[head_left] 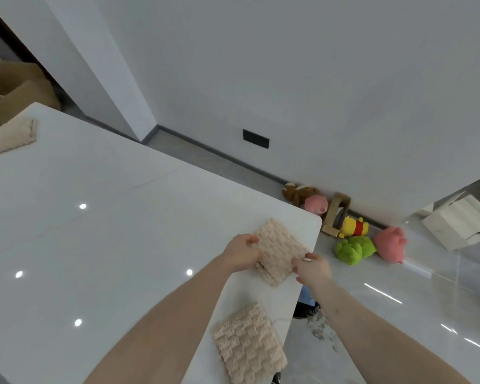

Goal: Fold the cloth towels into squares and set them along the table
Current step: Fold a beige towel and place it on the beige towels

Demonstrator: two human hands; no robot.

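Nearest folded towel [248, 346] untouched; corner towel [279, 252] between both hands' fingers [251, 241].

Three folded towels lie on the desk [100, 217]: one [281, 250] at its far right corner, another [250, 345] nearer along the right edge, a third [14, 135] at the far left.

Down on the glossy floor by the wall sits a heap of soft toys: a brown plush [298, 193], a pink one [316, 204], a yellow bear in red [354, 227], a green frog [354, 249] and a pink pig [390, 245]. A wooden frame [335, 214] leans among them. White cardboard box [459, 224] to the right, brown boxes [14, 90] far left, a dark wall plate [255, 138] low on the wall.
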